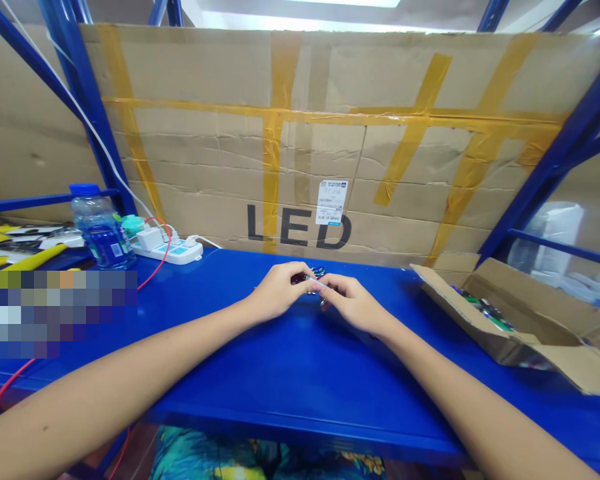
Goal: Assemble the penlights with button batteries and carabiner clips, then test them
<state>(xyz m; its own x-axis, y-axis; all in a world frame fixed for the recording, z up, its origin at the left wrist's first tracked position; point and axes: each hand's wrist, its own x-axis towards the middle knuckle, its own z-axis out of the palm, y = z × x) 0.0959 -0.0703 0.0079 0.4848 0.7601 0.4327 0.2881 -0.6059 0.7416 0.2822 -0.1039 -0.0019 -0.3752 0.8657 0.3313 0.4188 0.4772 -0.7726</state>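
Observation:
My left hand (279,293) and my right hand (353,301) meet over the middle of the blue table, fingertips almost touching. Thumbs and fingers of both are closed in a pinch around a small whitish, shiny piece (316,283), mostly hidden by the fingers, so its kind cannot be made out. Just behind the fingertips lie small shiny coloured pieces (320,272), blue and green among them, partly covered by my hands.
An open cardboard box (545,320) at the right holds several slim blue, green and black items (485,312). At the left stand a blue-capped bottle (105,230) and a white power strip (173,251) with a red cable (155,270). A large cardboard sheet (220,160) closes off the back.

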